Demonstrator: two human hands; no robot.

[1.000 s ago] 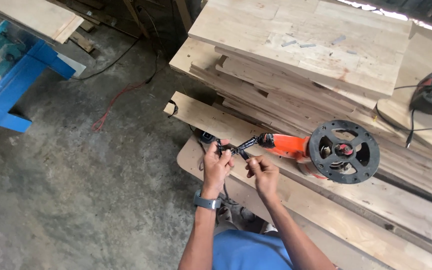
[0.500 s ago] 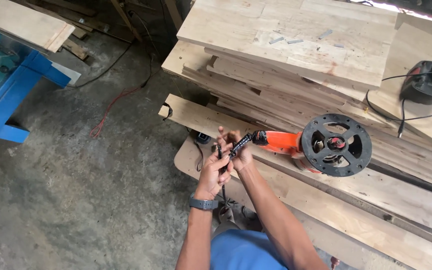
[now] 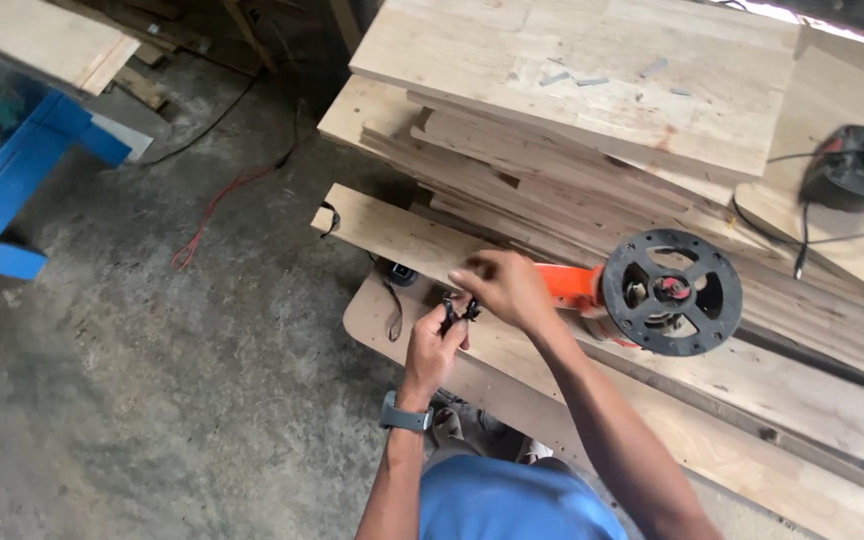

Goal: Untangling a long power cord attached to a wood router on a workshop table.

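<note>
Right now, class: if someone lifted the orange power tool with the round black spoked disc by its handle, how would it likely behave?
The orange power tool probably feels nose-heavy, since the round black spoked disc sits at one end. It looks rigid, and lying flat on the wooden plank, seems unlikely to roll.

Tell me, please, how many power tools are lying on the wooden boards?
2: an orange tool with a round black guard, beside the right hand, and a dark tool with a black cord at far right. Others may sit outside the view.

Right hand up and over the tool's handle

Now covers the orange tool (image 3: 570, 285) near its grip; right hand (image 3: 505, 288) no longer pinched beside left hand (image 3: 436, 345) at the small black part (image 3: 459, 309).
</note>
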